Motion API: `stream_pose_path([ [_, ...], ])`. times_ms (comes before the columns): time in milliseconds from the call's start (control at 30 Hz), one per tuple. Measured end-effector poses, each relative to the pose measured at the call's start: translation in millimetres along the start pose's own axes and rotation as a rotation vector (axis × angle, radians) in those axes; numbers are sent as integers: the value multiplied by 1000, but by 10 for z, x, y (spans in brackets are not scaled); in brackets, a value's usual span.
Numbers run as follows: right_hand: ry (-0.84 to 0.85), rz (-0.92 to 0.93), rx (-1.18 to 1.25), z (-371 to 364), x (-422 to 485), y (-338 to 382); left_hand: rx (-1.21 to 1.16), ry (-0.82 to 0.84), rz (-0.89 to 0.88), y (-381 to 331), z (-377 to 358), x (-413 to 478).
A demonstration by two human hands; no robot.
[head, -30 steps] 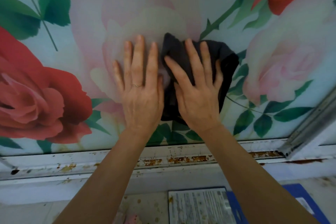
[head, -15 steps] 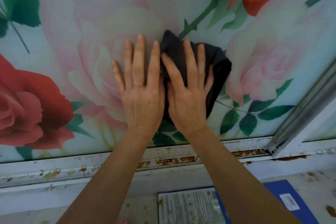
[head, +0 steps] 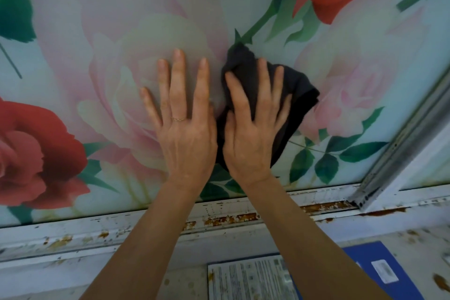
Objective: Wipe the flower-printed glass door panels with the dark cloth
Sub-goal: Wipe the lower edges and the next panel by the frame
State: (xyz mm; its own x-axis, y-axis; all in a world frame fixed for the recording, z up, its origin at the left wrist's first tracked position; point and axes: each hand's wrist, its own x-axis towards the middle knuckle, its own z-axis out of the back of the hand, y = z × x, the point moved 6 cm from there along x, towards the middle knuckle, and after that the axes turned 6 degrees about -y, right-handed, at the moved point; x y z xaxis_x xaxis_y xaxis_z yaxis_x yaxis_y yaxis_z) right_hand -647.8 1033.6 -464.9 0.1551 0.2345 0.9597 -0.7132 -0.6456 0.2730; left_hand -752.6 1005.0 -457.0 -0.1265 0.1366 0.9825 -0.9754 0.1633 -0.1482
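Compared with half a second back, not much has changed for us: both hands sit about where they were, side by side on the flower-printed glass door panel (head: 151, 39), while the view has slid a bit so the printed roses sit further right and the metal door frame edge (head: 404, 151) shows more on the right.

Our left hand (head: 187, 134) lies flat on the pale pink rose, fingers spread, gripping nothing (thin ring on one finger). Our right hand (head: 250, 139) is pressed flat on the dark cloth (head: 299, 95), fingers fanned out over it, so its grip is a spread press and not a pinch. The cloth is bunched against the glass just right of the left hand, with a corner poking up above the fingers and a fold sticking out to the right.

Hard to see: most of the cloth is covered by the right hand, so we can't tell how it's folded. Below the rusty bottom rail (head: 231, 218), a printed sheet (head: 250, 280) and a blue folder (head: 379, 273) are cut off by our arms and the picture edge; the text is unreadable.
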Motion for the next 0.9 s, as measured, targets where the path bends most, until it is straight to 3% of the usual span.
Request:
stream_pose_path([
  [200,87,136,1,114,33,-294,-32,9,-35,-160,-72,-42],
  [400,-82,-109,-48,219,117,-565,-16,-19,-38,-174,-96,-41],
  [500,-86,-163,-23,153,87,-423,-23,-19,-38,-188,-120,-57],
  [767,112,96,-29,229,18,-604,-33,-20,-116,-443,-278,-63],
  [900,-58,-128,-47,394,124,-1053,5,-52,-107,-465,-291,-72],
])
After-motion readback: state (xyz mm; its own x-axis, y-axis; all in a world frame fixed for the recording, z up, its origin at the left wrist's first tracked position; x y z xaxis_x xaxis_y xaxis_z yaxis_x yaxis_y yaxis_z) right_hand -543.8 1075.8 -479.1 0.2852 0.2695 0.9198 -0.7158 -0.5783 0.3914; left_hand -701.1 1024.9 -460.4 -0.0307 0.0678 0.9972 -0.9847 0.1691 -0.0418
